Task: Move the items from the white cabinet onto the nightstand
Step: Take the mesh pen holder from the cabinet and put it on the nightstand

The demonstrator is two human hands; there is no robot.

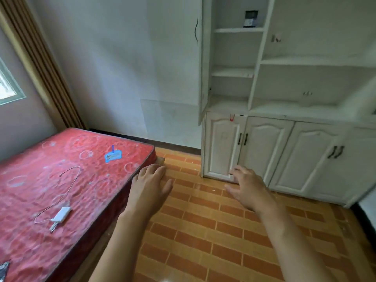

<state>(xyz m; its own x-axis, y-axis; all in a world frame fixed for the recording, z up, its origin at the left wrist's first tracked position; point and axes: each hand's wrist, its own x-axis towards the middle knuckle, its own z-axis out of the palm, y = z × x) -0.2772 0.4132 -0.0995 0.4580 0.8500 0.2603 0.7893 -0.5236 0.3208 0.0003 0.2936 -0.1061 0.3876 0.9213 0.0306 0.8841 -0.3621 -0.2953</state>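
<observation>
The white cabinet [264,110] fills the right side, with open shelves above and closed doors below. A small dark box [250,18] stands on its top left shelf. Tiny items [307,93] lie at the back of the wide lower shelf, too small to identify. My left hand [151,186] hovers over the floor beside the bed corner, fingers spread, holding nothing. My right hand [247,188] is out in front of the lower cabinet doors, fingers apart and empty. No nightstand is in view.
A bed with a red mattress [67,180] takes up the left. On it lie a white charger with cable [61,214] and a blue tag [113,155]. Orange brick-pattern tiles [203,231] cover the floor between bed and cabinet. A tall cabinet door [200,64] stands ajar.
</observation>
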